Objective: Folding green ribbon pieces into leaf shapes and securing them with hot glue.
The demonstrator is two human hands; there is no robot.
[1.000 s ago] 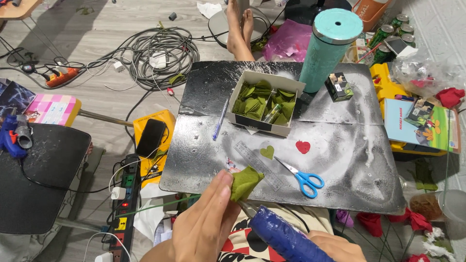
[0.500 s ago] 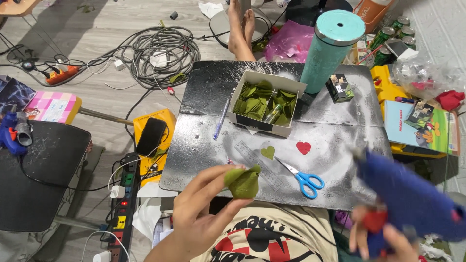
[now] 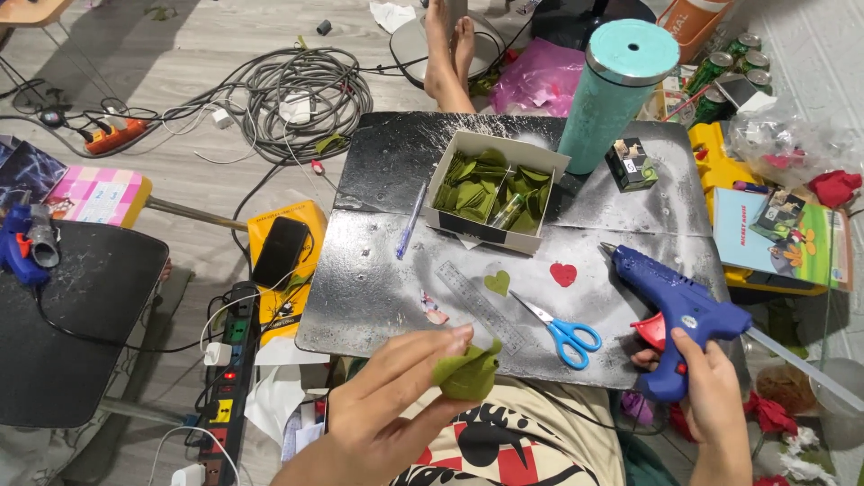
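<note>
My left hand (image 3: 387, 405) pinches a folded green felt leaf (image 3: 468, 371) over my lap, just in front of the black board (image 3: 378, 270). My right hand (image 3: 711, 396) grips the handle of a blue glue gun (image 3: 675, 301), which rests on the board's right side with its nozzle pointing up-left. Blue-handled scissors (image 3: 562, 328), a clear ruler (image 3: 477, 301), a green heart (image 3: 497, 283) and a red heart (image 3: 563, 274) lie on the board between my hands. A white box (image 3: 490, 189) with several green leaves sits further back.
A tall teal tumbler (image 3: 612, 94) and a small dark box (image 3: 630, 164) stand at the board's far right. A pen (image 3: 411, 220) lies left of the white box. Cables, a power strip (image 3: 229, 369), a phone on a yellow box (image 3: 281, 252) and someone's bare feet (image 3: 447, 49) are around.
My right hand swung the glue gun from my lap out to the right and set it down on the board's right side. My left hand keeps holding the green leaf.
</note>
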